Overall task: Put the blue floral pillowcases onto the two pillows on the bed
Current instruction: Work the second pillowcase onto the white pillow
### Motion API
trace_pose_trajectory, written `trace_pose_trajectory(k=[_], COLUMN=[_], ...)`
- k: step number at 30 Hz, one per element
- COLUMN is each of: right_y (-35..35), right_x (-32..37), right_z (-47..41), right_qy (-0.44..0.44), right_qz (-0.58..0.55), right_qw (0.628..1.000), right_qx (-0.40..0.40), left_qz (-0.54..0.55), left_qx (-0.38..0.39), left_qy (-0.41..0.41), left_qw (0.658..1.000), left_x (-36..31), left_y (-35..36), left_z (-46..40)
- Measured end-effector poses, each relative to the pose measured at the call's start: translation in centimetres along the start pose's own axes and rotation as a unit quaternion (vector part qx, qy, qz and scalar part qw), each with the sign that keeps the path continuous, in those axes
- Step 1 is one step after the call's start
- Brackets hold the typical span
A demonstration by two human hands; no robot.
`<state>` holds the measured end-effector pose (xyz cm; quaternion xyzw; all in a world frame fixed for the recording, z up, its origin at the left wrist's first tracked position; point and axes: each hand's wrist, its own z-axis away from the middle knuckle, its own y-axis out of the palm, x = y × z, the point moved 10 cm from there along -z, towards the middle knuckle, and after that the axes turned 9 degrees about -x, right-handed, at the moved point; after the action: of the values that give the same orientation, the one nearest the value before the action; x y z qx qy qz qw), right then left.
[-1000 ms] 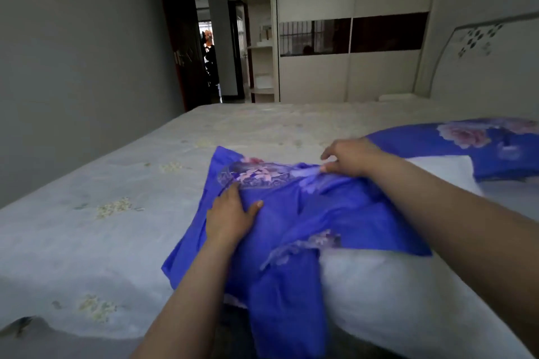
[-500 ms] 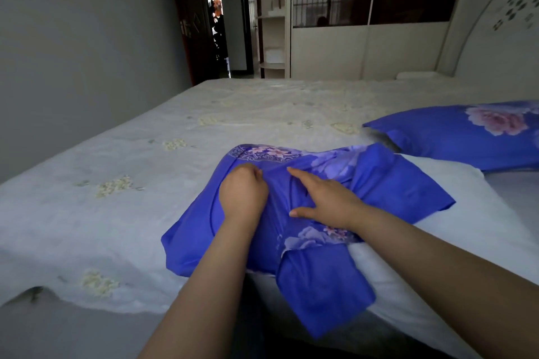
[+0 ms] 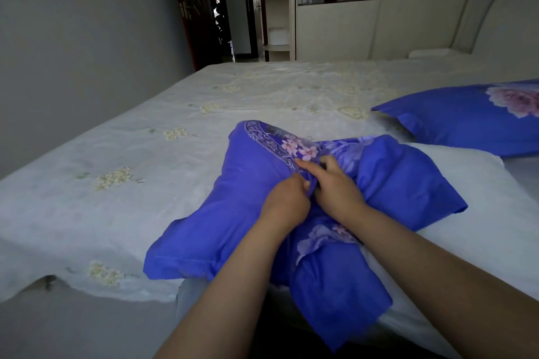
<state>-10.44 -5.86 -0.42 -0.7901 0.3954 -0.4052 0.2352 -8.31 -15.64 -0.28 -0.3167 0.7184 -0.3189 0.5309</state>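
**Inspector:** Now, count the pillows on the bed, please.

**Assistant:** Two. One covered pillow lies at the far right, fully inside its blue floral case. One white pillow lies near the bed's near edge, only partly covered.

**Inspector:** And loose pillowcases?

**Assistant:** One. The pillowcase is bunched over the left end of the white pillow. The pillow's right portion is bare. A fold of the case hangs down over the near edge of the bed.

**Inspector:** Hands?

**Assistant:** Two, both bare, side by side on top of the bunched fabric. The left hand has its fingers curled and pinches a ridge of blue cloth. The right hand, touching the left, also has its grip closed on the same gathered ridge, just below the pink flower print.

**Inspector:** Surroundings?

**Assistant:** One pale bedspread with small flower motifs, one white wardrobe behind the bed, one open doorway at the far left. One headboard stands at the upper right.
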Motion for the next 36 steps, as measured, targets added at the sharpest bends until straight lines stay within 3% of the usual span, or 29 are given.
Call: trace_pose_trajectory(k=[2,4,6,8,9,11,13,16,18,21,23,25,27,29,31,33,36], right_y=[-1.0,-1.1,-0.2,0.4,0.3,0.1,0.2,0.7,0.9,2.0,2.9,2.6,1.5,1.2,1.2,2.0,4.0], right_x=[2.0,3.9,5.0,5.6,6.0,6.8,7.5,8.0,8.4,8.1,8.5,9.5,10.8,12.5,15.1,17.2,18.0], right_z=[-1.2,-2.0,-2.4,-2.6,-2.4,-2.0,-1.6,-1.1,-0.8,-1.3,-2.1,-3.8,-5.3,-6.3,-7.0,-7.0,-6.9], right_qy=[-0.073,-0.155,-0.171,-0.136,-0.130,-0.145,-0.160,-0.165,-0.158,-0.088,0.009,0.037,-0.055,-0.173,-0.291,-0.389,-0.445], right_qz=[0.046,0.064,0.042,0.026,0.027,0.038,0.038,0.019,0.003,-0.027,-0.163,-0.238,-0.131,0.044,0.125,0.131,0.124], right_qw=[0.994,0.982,0.984,0.990,0.990,0.988,0.984,0.979,0.978,0.974,0.951,0.939,0.971,0.977,0.947,0.912,0.887], right_qx=[-0.067,-0.082,-0.022,0.035,0.042,0.044,0.069,0.119,0.137,0.207,0.262,0.245,0.190,0.117,0.042,0.011,0.018], left_qz=[0.000,0.039,0.073,0.036,0.007,0.004,0.086,0.249,0.350,0.367,0.288,0.272,0.306,0.339,0.396,0.436,0.453], left_qx=[0.028,0.020,-0.093,-0.264,-0.301,-0.256,-0.158,-0.020,-0.004,-0.165,-0.292,-0.393,-0.428,-0.409,-0.374,-0.349,-0.338], left_qy=[0.021,0.025,-0.005,-0.042,-0.056,-0.111,-0.186,-0.275,-0.262,-0.188,-0.154,-0.138,-0.133,-0.138,-0.160,-0.180,-0.204], left_qw=[0.999,0.999,0.993,0.963,0.952,0.960,0.966,0.928,0.899,0.896,0.899,0.867,0.840,0.836,0.823,0.810,0.799], left_x=[0.4,1.2,3.2,6.1,7.4,10.5,13.4,14.9,14.7,15.7,16.2,16.4,16.5,16.9,17.9,18.4,19.4], left_y=[0.1,-0.8,-4.5,-9.7,-11.2,-11.7,-10.2,-7.3,-6.7,-9.6,-12.4,-14.6,-15.0,-14.4,-13.2,-12.4,-12.1], left_z=[0.1,-0.1,-1.1,-2.2,-3.0,-5.9,-8.2,-8.4,-8.7,-10.0,-9.5,-7.9,-7.1,-7.4,-8.0,-7.9,-7.6])
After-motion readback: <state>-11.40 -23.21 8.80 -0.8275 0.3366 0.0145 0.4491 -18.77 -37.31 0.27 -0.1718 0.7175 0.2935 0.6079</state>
